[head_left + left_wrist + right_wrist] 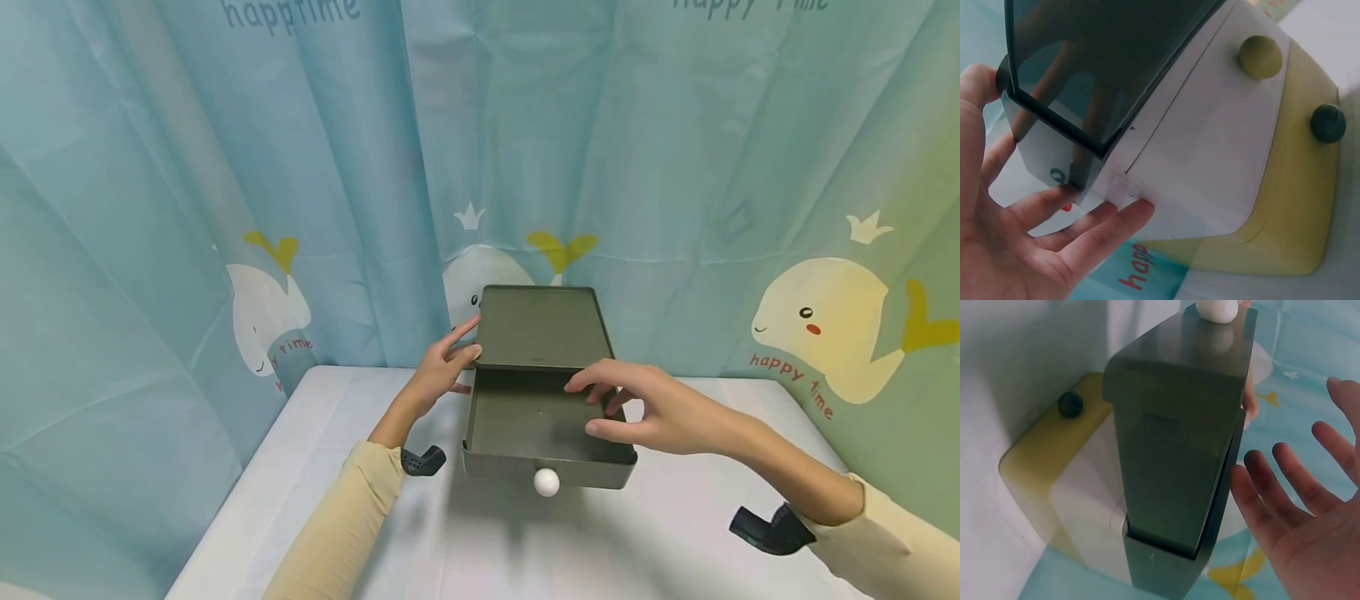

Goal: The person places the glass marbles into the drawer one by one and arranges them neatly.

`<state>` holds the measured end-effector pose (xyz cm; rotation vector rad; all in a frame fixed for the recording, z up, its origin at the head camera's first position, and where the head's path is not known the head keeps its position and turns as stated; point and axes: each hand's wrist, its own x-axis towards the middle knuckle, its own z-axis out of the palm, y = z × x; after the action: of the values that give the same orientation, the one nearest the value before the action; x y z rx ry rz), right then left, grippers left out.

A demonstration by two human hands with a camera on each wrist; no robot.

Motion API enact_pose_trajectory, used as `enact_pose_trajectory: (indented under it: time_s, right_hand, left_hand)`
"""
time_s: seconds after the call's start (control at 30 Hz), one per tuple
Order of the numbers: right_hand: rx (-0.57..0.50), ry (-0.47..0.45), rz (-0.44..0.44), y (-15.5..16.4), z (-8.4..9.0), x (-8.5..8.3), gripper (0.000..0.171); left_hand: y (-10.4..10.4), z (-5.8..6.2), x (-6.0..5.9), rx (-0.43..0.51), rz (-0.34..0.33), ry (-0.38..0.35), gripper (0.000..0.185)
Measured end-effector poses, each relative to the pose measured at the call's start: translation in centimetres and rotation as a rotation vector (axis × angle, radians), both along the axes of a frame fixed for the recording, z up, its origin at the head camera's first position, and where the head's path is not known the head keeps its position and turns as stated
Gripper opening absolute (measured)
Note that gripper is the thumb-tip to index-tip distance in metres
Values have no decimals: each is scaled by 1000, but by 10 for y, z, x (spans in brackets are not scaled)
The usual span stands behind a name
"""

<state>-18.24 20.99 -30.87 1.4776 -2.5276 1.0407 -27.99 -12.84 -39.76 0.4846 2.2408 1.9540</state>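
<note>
A small stacked drawer cabinet (pixel 542 327) with a dark green top stands on the table. Its green top drawer (pixel 498 467), with a round white knob (pixel 547 482), is pulled out toward me and bare inside. My left hand (pixel 438 372) rests against the cabinet's left side; in the left wrist view the fingers are spread and straight along the wall, thumb near the top edge. Over the right part of the pulled-out drawer hovers my right hand (pixel 647 406), fingers loosely bent around nothing. Below are a white drawer (pixel 1210 137) and a yellow drawer (pixel 1304 187), both closed.
A white-covered table (pixel 697 533) carries the cabinet. Close behind it hangs a blue-green curtain (pixel 360 208) with whale prints. The white drawer has a yellow knob (pixel 1260 57), the yellow one a dark green knob (pixel 1327 124).
</note>
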Motion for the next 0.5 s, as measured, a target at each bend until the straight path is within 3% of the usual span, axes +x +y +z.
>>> enact_pose_trajectory:
  time_s: [0.5]
  right_hand:
    - [-57,140,-106,39,-10,18,61]
  left_hand:
    - [1,3,0,9,-9,-17,61]
